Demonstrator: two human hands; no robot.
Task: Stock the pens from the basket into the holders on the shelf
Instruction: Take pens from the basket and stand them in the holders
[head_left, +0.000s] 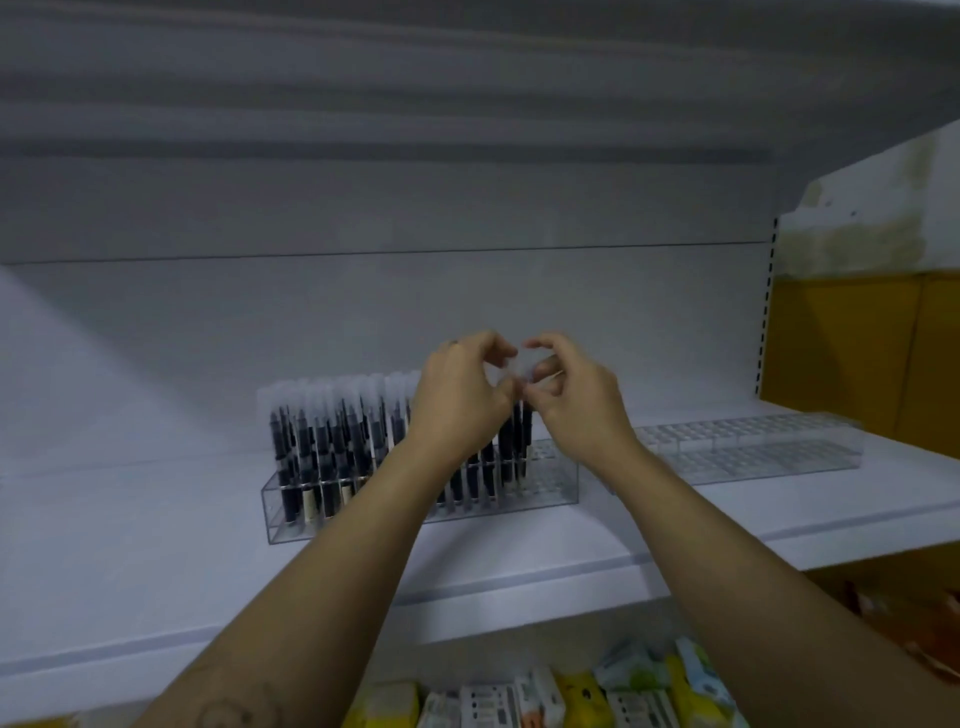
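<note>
"Clear acrylic holder (558, 480) on the white shelf (156, 525): how full does it look?" asks the first.

"Mostly full," says the second. "Black pens with frosted caps (332, 441) stand upright in its slots from the left end across to where the hands meet. Only a short stretch of slots at its right end shows bare."

"And the hands themselves?"

"The left hand (462, 400) and the right hand (576, 410) are close together, fingertips nearly touching, just above the last filled rows. Both have fingers curled in a pinch on the frosted tops of a few pens, whose dark barrels hang below them over the holder. Blur hides how many they hold and whether the tips sit in slots yet."

"So what is left?"

"By the look of it, seating this bunch, then filling the bare slots at the right end. Beyond that, a second clear slotted holder (753, 441) lies further right on the same shelf, apart from the first, and no pens stand in it. That one seems wholly undone."

"The basket?"

"Out of view, so how many pens wait in it cannot be told. Below the shelf only yellow and white packets (571, 696) show on a lower level. A fair guess: the first holder is nearly done, and the whole job is about half done or less."
</note>
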